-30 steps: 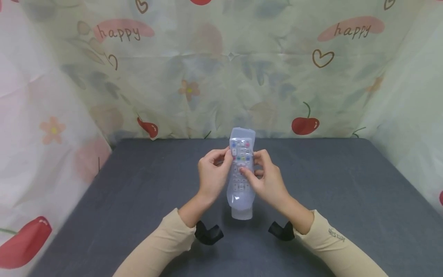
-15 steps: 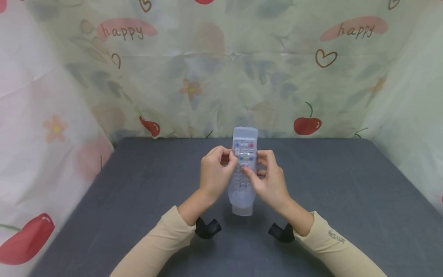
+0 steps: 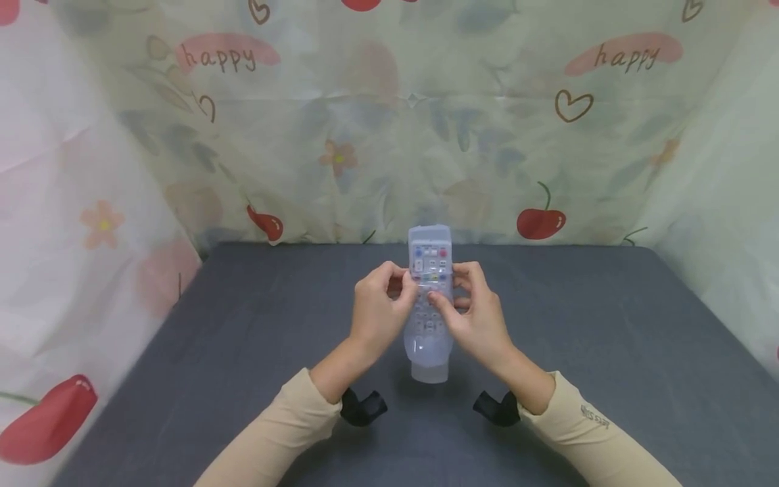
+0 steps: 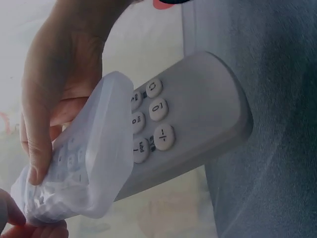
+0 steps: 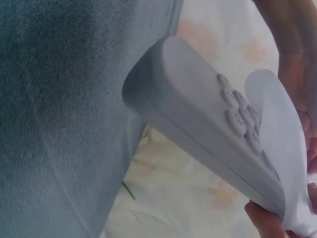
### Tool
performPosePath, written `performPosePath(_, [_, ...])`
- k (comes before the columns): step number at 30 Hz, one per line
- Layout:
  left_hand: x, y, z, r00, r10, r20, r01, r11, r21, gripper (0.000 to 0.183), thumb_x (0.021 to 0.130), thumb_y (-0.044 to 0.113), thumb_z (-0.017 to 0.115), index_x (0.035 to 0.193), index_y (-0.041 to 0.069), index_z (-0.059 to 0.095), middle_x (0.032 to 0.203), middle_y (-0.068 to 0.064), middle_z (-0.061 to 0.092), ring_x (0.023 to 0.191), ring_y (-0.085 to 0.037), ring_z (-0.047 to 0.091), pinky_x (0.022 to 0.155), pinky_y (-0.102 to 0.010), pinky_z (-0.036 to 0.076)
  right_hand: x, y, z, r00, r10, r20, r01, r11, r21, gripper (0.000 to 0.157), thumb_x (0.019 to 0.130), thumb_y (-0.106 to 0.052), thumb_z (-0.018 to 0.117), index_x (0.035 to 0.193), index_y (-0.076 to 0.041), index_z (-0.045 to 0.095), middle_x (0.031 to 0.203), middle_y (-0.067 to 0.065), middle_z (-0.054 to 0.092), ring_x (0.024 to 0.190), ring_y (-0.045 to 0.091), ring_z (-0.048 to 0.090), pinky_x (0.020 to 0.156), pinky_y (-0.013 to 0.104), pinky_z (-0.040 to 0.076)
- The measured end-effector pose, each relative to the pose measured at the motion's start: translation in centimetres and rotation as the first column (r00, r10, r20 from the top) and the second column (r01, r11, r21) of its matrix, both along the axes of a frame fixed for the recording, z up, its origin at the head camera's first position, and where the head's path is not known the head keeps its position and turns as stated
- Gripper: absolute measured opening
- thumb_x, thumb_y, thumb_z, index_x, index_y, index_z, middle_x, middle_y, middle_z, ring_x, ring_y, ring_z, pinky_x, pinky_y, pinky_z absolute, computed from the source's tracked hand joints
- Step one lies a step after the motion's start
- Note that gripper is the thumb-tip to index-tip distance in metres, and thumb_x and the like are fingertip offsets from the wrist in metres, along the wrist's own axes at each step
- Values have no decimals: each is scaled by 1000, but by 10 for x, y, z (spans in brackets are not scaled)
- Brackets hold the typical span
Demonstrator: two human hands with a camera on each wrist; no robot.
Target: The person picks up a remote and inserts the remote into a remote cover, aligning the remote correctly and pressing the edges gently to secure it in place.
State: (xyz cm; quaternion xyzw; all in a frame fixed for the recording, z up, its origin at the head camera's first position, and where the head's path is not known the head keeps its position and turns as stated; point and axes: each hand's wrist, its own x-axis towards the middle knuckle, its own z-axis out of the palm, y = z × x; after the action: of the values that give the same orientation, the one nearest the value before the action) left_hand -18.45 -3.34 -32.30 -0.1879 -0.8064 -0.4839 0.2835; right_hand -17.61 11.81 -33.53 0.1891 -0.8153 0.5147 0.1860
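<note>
A pale grey remote control [image 3: 429, 374] is held upright above the table, buttons facing the person. A translucent, flexible cover [image 3: 429, 349] encloses most of it and extends past its top. The bare bottom end sticks out below; in the left wrist view the remote [image 4: 198, 89] shows several rounded buttons outside the flared opening of the cover [image 4: 111, 144]. My left hand [image 3: 380, 304] pinches the cover's left edge between thumb and fingers. My right hand [image 3: 477, 311] grips the right side, thumb pressed on the front and fingers behind, mostly hidden.
A dark grey table [image 3: 274, 311] lies beneath the hands. Behind it hangs a patterned curtain [image 3: 389, 149] with cherries and flowers, and similar cloth [image 3: 91, 155] closes the sides. Black wrist mounts [image 3: 364, 408] jut inward below both wrists.
Both hands keep their hold. The remote and cover have shifted slightly right in the head view, and the left fingertips sit slightly lower along the cover's edge than a second ago.
</note>
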Motion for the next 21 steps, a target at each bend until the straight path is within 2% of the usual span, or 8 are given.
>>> performPosePath(5, [-2,-1,0,996,-59,71,54,996,74,15,91,13,56,87,-1,62,79,-13,69,70,-19,68,64,-25,56,0,2,2,1000,24,15,-24,1000,19,40,85,-4,66,114,0,40,101,23,65,74,31,70,61,34,58])
performPosePath(10, [-7,-4,4,981,-84,177,75,995,60,29,91,25,61,104,-1,62,74,-11,67,64,-17,64,58,-23,53,0,4,3,999,28,41,-29,999,44,42,84,-4,67,116,-1,40,101,22,65,76,31,70,63,34,58])
performPosePath(13, [-11,-6,6,964,-107,243,97,994,52,31,90,25,63,105,-1,65,67,-10,62,57,-12,57,51,-21,45,0,5,2,996,44,74,-49,997,59,43,84,-4,67,117,-1,41,100,21,65,75,31,70,64,34,58])
performPosePath(16, [-15,-7,6,943,-166,290,145,985,92,24,90,21,62,99,0,67,62,-10,55,53,-10,48,47,-20,38,-2,5,1,994,62,87,-68,996,63,43,84,-4,67,118,-1,41,99,21,64,76,30,70,65,33,58])
performPosePath(21, [-19,-8,4,912,-242,332,187,964,187,20,91,16,60,99,-1,64,64,-8,53,55,-8,46,50,-21,37,-4,5,1,988,99,119,-106,993,46,49,82,-5,69,121,-1,39,102,21,64,83,29,69,70,33,58])
